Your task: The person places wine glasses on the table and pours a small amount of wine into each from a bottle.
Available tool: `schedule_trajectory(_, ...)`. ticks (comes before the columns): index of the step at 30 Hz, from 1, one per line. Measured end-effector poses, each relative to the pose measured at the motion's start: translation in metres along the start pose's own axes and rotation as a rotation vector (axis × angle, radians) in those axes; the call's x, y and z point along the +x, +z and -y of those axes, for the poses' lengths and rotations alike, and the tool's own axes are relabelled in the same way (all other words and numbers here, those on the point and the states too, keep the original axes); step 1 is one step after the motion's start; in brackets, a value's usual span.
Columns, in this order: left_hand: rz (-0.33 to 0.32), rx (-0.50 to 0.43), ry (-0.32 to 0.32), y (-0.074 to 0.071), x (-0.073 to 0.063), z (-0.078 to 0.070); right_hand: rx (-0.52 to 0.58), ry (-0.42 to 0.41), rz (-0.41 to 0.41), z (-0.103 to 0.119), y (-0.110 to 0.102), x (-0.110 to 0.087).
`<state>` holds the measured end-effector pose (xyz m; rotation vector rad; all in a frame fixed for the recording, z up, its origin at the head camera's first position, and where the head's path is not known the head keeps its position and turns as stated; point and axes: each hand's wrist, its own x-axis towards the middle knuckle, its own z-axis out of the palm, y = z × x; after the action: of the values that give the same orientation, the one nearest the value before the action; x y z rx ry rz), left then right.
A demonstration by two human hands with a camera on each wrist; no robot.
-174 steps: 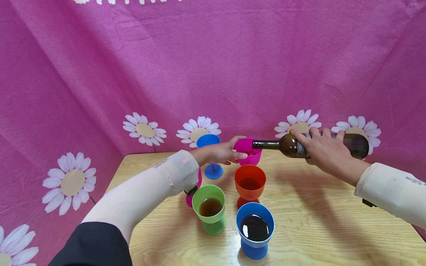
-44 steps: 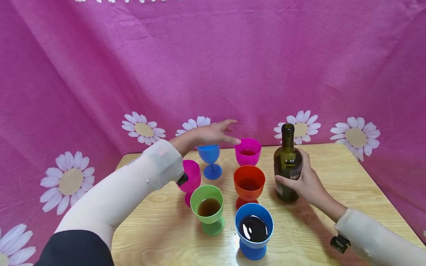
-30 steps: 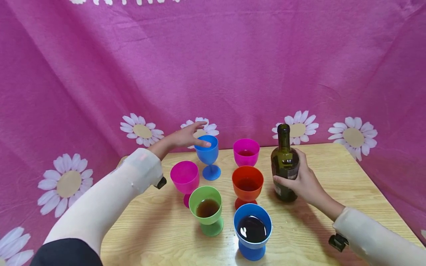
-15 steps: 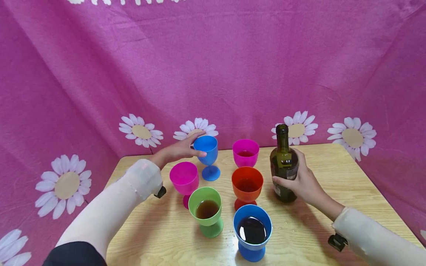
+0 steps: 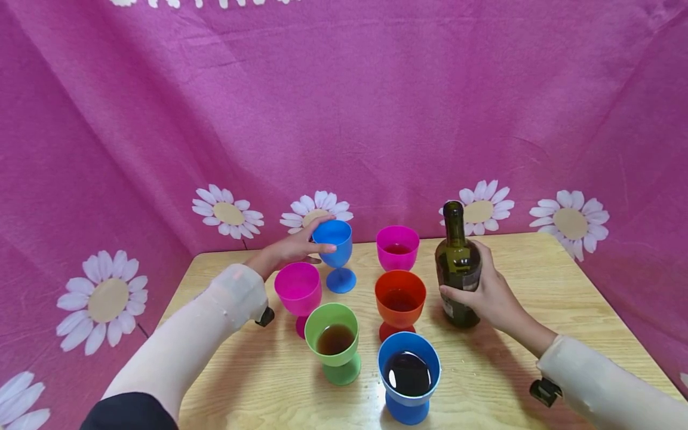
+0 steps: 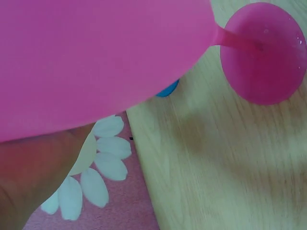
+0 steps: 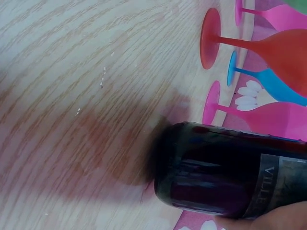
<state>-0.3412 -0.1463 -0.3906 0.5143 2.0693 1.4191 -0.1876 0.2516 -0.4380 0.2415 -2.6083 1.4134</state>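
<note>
At the back of the table, my left hand (image 5: 292, 248) grips the bowl of a blue goblet (image 5: 343, 254), thumb on the near side and fingers round behind. A pink goblet (image 5: 298, 292) stands close to that wrist; in the left wrist view the same pink goblet (image 6: 105, 62) hides most of the hand. On the right, my right hand (image 5: 491, 295) grips a dark green wine bottle (image 5: 457, 263) round its body. The bottle is upright, its base close over the wood in the right wrist view, where part of its label (image 7: 280, 179) shows.
Dark liquid shows in a green goblet (image 5: 342, 370), a front blue goblet (image 5: 407, 409), a red-orange goblet (image 5: 400, 319) and a rear pink goblet (image 5: 396, 261). Small droplets lie on the wooden table (image 5: 516, 382). A pink daisy-print cloth (image 5: 376, 119) hangs behind and at the sides.
Earlier the bottle was tipped into the rear pink goblet, which my left hand held. Now the bottle is upright; my left hand has moved left and taken hold of the back blue goblet.
</note>
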Motion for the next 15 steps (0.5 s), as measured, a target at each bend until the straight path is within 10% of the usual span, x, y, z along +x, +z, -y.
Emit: schedule_trajectory(15, 0.025, 0.019, -0.011, -0.003, 0.003, 0.004, -0.145, -0.138, 0.018, 0.018, -0.010, 0.022)
